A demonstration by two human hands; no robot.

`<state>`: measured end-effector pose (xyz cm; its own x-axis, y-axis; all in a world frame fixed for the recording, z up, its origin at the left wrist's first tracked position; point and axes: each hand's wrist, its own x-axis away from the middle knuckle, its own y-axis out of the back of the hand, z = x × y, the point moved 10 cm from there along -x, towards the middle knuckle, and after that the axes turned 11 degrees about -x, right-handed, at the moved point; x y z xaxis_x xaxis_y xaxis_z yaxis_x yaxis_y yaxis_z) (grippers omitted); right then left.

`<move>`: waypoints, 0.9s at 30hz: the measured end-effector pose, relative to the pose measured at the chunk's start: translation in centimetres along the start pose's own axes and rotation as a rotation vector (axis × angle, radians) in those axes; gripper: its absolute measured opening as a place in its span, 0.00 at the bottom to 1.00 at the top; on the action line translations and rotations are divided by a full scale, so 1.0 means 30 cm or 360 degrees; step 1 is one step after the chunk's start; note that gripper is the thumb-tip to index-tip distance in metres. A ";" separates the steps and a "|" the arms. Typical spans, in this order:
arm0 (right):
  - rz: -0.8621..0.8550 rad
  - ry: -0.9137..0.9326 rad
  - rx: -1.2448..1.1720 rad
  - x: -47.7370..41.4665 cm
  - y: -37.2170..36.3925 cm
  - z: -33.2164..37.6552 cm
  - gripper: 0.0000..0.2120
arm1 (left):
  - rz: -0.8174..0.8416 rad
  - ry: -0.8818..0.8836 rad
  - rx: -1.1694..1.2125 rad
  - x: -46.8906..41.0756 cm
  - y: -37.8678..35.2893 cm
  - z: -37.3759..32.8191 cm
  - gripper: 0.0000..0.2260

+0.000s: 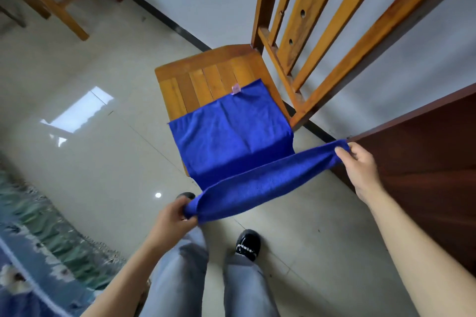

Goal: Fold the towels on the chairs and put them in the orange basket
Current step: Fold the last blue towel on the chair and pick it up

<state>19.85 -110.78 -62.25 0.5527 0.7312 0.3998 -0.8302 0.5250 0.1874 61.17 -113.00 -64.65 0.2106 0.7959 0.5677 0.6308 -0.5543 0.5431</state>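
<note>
A blue towel [231, 134] is spread over the front part of a wooden chair [206, 72], its far edge lying on the seat slats and its near part hanging off the front of the seat. A small pink tag [235, 89] is seen at the towel's far edge. The near edge of the towel is lifted and stretched between both hands: one corner is gripped by the left hand [172, 219], fingers curled round the bunched cloth, and the other corner is pinched by the right hand [358, 162] beside a dark brown table [425, 162]. A patterned rug [38, 226] is seen on the tiled floor [103, 149] at the left. Black shoes [248, 243] and grey trousers are seen below.
</note>
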 end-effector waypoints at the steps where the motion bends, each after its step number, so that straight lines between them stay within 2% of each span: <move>1: -0.0017 0.0006 -0.0016 -0.019 -0.027 0.009 0.12 | -0.0042 0.0047 0.0136 -0.021 0.014 0.005 0.06; 5: -0.0011 -0.0005 0.0101 -0.088 -0.153 0.021 0.12 | -0.0321 0.0322 0.0659 -0.122 0.068 0.110 0.09; 8: 0.0050 -0.0055 0.0305 -0.141 -0.262 -0.002 0.13 | -0.0431 0.0612 0.0818 -0.199 0.060 0.204 0.08; 11: 0.0041 -0.0124 0.0445 -0.209 -0.339 -0.035 0.11 | -0.0433 0.0771 0.0933 -0.302 0.043 0.251 0.07; 21: -0.0230 -0.0199 0.0706 -0.389 -0.498 -0.076 0.09 | -0.0410 0.0737 0.0925 -0.622 0.220 0.253 0.11; 25: -0.0331 -0.0301 0.0812 -0.428 -0.508 -0.107 0.17 | -0.0374 0.0788 0.0855 -0.699 0.222 0.265 0.12; 27: -0.0347 -0.0331 0.0852 -0.449 -0.513 -0.115 0.13 | -0.0345 0.0780 0.0829 -0.741 0.216 0.254 0.10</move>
<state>25.44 -127.23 -73.62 0.7329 0.5029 0.4581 -0.6507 0.3218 0.6878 66.27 -132.41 -78.46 -0.2391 0.6069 0.7580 0.9181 -0.1129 0.3800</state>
